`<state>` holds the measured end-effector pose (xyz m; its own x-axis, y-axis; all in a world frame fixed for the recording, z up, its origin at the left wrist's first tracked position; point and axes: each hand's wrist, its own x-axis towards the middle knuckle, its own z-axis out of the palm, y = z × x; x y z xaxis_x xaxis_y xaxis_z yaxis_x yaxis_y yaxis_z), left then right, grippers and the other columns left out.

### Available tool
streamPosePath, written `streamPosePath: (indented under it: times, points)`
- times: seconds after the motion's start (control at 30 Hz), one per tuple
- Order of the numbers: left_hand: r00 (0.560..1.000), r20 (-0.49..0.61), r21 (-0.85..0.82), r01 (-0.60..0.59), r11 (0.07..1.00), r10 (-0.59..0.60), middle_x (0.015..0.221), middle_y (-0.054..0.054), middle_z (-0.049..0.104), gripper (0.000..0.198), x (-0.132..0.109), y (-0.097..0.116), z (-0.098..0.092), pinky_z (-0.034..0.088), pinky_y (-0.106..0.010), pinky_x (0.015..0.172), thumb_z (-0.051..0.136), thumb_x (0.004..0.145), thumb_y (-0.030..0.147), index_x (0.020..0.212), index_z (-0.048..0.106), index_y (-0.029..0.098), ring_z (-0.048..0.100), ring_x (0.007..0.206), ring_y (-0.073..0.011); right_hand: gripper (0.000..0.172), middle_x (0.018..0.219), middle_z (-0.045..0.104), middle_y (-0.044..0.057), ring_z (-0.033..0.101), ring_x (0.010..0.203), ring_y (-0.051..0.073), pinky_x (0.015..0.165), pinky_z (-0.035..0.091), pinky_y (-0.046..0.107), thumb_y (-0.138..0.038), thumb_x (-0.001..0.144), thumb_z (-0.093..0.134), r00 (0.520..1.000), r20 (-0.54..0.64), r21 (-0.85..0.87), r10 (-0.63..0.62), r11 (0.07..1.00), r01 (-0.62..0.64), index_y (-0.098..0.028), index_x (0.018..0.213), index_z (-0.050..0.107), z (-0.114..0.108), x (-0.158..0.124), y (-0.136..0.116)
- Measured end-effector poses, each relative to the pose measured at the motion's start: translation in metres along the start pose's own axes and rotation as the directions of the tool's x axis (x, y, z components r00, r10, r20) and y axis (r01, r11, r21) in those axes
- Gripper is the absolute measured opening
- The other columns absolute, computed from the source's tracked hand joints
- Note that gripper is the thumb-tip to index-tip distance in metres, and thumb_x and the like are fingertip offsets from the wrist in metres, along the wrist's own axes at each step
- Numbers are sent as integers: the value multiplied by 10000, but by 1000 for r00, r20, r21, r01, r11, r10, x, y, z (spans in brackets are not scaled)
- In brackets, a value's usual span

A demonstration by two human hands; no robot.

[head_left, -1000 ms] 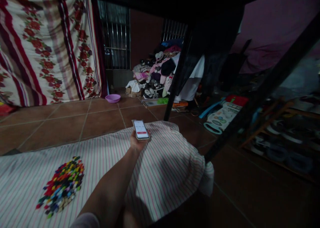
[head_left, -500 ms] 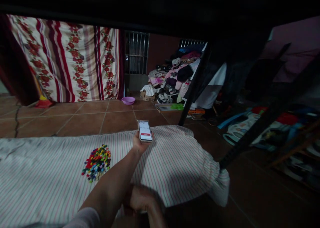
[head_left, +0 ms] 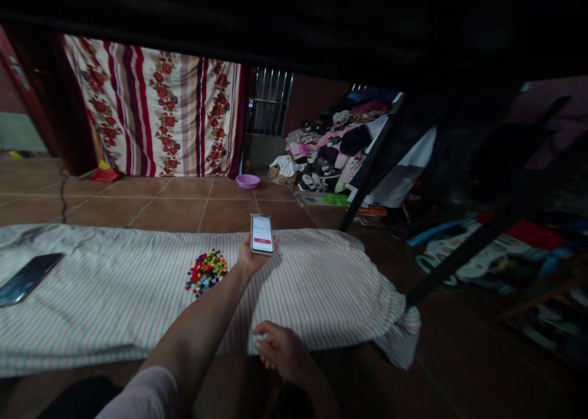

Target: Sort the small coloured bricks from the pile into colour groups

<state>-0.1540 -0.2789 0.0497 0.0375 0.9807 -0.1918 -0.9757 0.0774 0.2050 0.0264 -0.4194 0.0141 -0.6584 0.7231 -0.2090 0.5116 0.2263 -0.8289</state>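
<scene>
My left hand (head_left: 251,260) is wrapped around a smartphone (head_left: 261,234), held above the far part of a striped cloth (head_left: 316,284). Its lit screen is mostly white with a red button-like bar; the small text is unreadable. Near the cloth's front edge, my right hand (head_left: 281,350) has loosely curled fingers, with thumb and forefinger a little apart; no object shows between them. A pile of small multicoloured pieces (head_left: 206,271) lies on the cloth, left of the phone and partly behind my left forearm. What kind of pieces they are is too small to make out.
Another dark phone (head_left: 28,278) lies on the cloth at the left. Beyond, a purple basin (head_left: 248,181) stands on the tiled floor (head_left: 179,214) near a heap of clothes (head_left: 340,143). Dark slanting posts (head_left: 374,168) rise at the right, below a dark overhead beam.
The view has shifted left, bringing the dark phone into sight. My left hand still holds its phone. My right hand, blurred beneath the left forearm before, now shows clearly to its right.
</scene>
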Motion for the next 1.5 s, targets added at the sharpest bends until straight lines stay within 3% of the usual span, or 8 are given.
streamPosePath:
  times: [0.07,0.13,0.3,0.4,0.53,0.63,1.0,1.5]
  points:
    - [1000,0,-1,-6,1000,6,1045,-179,676,474,-10,7,-2,505,-539,806,406,866,360,1240,576,124,663,935,-334,366,865,718,49,667,785,169,740,532,274,-436,864,520,982,-153,-134,-108,987,88,-203,1107,663,3,-23,11]
    - [1000,-1,-5,-16,1000,16,1032,-183,678,469,-20,15,-5,506,-543,807,410,867,354,1237,580,121,664,937,-339,402,1058,712,95,661,989,209,897,524,327,-488,906,442,910,-349,-276,-225,952,130,-213,1046,700,5,-46,30]
    - [999,-12,-29,-47,998,47,1076,-190,670,479,-45,37,-15,511,-547,809,389,876,349,1256,568,118,663,953,-343,472,1044,723,82,684,978,232,853,573,352,-574,925,388,690,-566,-565,-451,822,74,-256,961,735,8,-90,91]
    - [998,-10,-40,-65,997,64,1123,-201,655,492,-59,50,-22,514,-544,812,367,889,357,1273,554,113,659,971,-341,536,1055,711,115,679,981,287,816,580,415,-642,894,388,604,-645,-605,-467,796,-31,-228,969,720,30,-99,115]
    - [994,-18,-43,-104,994,103,1143,-201,650,509,-78,69,-33,515,-552,812,343,906,385,1300,530,123,658,978,-339,596,1261,601,183,588,1157,335,938,514,494,-615,917,330,566,-746,-510,-350,847,-148,-168,1197,609,74,-93,124]
    - [992,-24,-41,-127,991,126,1154,-195,647,511,-92,85,-42,515,-562,814,332,916,396,1316,515,136,654,994,-343,643,1252,604,185,584,1158,340,936,509,517,-658,894,324,583,-754,-468,-301,870,-156,-169,1234,568,86,-85,124]
    - [976,-84,-39,-204,978,200,1227,-254,594,583,-149,158,-89,509,-607,815,332,913,427,1374,442,87,614,1075,-399,689,1291,592,160,594,1161,303,943,520,443,-691,861,346,717,-687,-361,-118,912,-195,-157,1256,531,78,-79,95]
    - [939,-229,-37,-270,962,255,1240,-271,566,611,-195,242,-141,540,-610,752,319,907,467,1367,445,86,620,1054,-399,519,1171,655,181,645,1062,332,862,548,483,-571,877,420,728,-625,-502,-281,859,-99,-159,1152,576,73,-55,96]
